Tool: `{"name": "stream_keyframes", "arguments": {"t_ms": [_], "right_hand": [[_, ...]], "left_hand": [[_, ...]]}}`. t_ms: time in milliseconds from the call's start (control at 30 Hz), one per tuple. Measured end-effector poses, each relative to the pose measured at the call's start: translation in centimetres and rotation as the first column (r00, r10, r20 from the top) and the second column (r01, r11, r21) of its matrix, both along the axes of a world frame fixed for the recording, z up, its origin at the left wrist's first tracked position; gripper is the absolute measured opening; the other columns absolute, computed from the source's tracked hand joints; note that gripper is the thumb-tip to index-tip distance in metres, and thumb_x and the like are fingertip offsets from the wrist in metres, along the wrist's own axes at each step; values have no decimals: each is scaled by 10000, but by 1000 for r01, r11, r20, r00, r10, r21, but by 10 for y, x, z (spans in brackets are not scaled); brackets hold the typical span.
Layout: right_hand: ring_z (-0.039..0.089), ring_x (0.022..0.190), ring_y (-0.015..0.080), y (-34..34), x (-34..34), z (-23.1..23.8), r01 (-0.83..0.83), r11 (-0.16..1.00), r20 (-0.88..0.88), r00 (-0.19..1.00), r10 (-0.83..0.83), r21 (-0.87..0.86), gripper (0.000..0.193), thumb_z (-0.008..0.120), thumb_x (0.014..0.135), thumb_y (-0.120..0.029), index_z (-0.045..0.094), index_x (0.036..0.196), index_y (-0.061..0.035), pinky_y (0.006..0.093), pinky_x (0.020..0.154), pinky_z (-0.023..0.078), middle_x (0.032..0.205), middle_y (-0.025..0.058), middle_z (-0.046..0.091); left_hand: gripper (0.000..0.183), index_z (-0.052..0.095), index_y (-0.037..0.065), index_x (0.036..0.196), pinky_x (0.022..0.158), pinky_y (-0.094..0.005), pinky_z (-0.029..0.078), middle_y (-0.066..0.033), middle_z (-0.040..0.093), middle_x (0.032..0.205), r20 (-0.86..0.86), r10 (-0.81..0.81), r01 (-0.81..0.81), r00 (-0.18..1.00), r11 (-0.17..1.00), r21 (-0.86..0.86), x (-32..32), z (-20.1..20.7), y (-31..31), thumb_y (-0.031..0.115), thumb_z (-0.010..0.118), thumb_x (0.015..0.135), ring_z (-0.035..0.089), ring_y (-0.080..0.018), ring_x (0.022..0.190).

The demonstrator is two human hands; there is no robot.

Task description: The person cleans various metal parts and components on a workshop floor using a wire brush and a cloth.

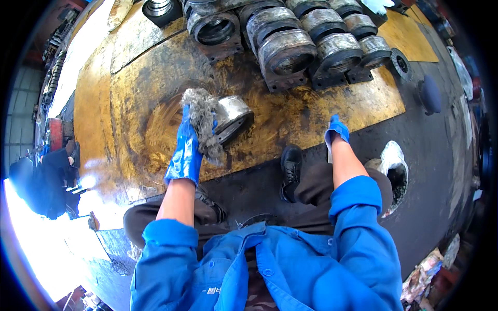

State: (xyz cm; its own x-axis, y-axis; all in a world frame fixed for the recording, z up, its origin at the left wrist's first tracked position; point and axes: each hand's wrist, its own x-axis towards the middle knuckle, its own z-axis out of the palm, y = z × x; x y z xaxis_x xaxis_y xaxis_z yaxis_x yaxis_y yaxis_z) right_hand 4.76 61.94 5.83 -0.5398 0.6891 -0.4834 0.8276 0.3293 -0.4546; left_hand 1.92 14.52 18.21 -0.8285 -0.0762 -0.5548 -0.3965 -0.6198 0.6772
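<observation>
My left hand (187, 145), in a shiny blue glove, is closed on a shaggy grey wad of cotton waste (205, 122). Right beside the wad, a bearing housing with a round metal collar (233, 112) lies tilted on the stained brown board (135, 111); the wad covers part of it. Whether the two touch is not clear. My right hand (337, 128), gloved in blue too, hangs above my right knee, away from the housing. Its fingers are foreshortened and hard to read; nothing is visible in it.
Several similar housings (288, 49) stand in rows at the far side of the board. A dark ring-shaped disc (400, 63) lies to their right. An open white sack (395, 173) stands by my right knee. Another person (44, 179) crouches at the far left near a bright glare.
</observation>
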Motion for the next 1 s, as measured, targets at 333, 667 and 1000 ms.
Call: {"name": "stream_keyframes", "arguments": {"t_ms": [333, 667, 1000], "right_hand": [[688, 1131, 320, 70, -37, -105, 2, 995, 203, 979, -23, 103, 576, 516, 1012, -543, 760, 1104, -29, 455, 899, 535, 1187, 176, 740], [549, 530, 254, 93, -9, -109, 523, 140, 37, 314, -949, -841, 247, 504, 928, -55, 535, 700, -146, 393, 463, 476, 654, 86, 480], [704, 754, 151, 5, -62, 147, -897, 304, 431, 148, 890, -320, 344, 617, 986, -430, 799, 1134, -178, 344, 603, 509, 795, 63, 760]], "left_hand": [[454, 701, -14, 1189, 784, -329, 594, -87, 756, 1059, -4, 133, -123, 991, 910, -395, 24, 20, 35, 398, 552, 1075, 728, -179, 876], [367, 712, -8, 1126, 751, -291, 543, -42, 736, 980, -59, 175, -181, 983, 849, -497, 29, 11, 39, 339, 613, 1060, 662, -118, 814], [423, 727, 14, 1166, 760, -297, 546, -17, 739, 1001, -139, 138, -175, 981, 934, -312, 23, 6, 33, 406, 681, 1014, 658, -106, 842]]}}
